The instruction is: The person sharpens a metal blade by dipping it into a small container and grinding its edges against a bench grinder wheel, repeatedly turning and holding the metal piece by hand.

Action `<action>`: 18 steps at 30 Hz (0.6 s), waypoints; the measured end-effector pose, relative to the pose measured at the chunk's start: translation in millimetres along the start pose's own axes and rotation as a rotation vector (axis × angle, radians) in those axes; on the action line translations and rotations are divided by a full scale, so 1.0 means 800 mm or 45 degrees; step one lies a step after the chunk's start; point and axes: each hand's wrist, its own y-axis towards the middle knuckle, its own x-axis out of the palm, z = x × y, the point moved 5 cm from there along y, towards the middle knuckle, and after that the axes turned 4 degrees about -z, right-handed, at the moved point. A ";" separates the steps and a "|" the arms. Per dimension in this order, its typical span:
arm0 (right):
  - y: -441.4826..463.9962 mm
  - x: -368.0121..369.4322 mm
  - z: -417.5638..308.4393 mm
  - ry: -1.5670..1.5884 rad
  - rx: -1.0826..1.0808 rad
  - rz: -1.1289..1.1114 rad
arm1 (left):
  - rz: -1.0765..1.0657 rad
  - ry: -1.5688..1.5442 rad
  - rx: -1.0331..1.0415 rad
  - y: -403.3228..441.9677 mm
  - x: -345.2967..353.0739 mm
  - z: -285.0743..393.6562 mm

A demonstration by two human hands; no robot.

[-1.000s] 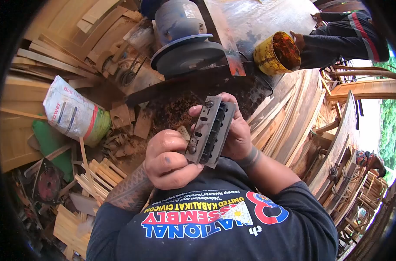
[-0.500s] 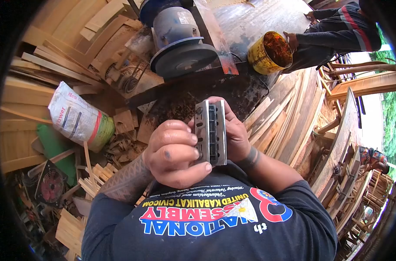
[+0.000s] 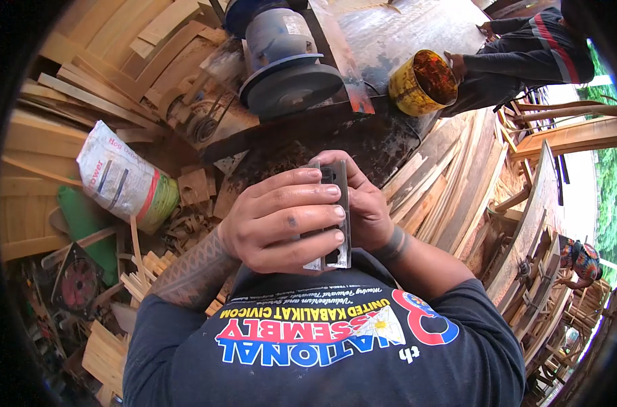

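Observation:
A narrow rectangular metal block (image 3: 342, 210) with slotted steel side plates stands upright between my hands, in front of my chest. My left hand (image 3: 288, 220) is wrapped over its left side, its fingers lying across the near face and hiding most of it. From the right and behind, my right hand (image 3: 369, 214) grips the same block, with most of its fingers out of sight.
A bench grinder (image 3: 291, 81) with a large disc stands ahead. Beyond it, a person's hand is by a yellow bucket (image 3: 407, 95). A white sack (image 3: 115, 173) and wood scraps lie left; long planks (image 3: 464, 183) lean right. Another person is at far right.
My left hand's fingers have straightened and spread over the near face of the metal block, covering slots that showed before. The block has turned slightly.

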 end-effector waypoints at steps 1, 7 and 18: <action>-0.001 0.000 0.002 0.013 0.018 0.003 | -0.012 -0.004 0.000 0.001 0.000 0.001; -0.006 -0.007 0.014 0.089 0.022 -0.003 | -0.017 -0.029 0.032 -0.003 0.002 0.003; -0.005 0.000 0.018 0.148 0.015 0.044 | -0.071 0.001 -0.065 -0.008 -0.001 0.008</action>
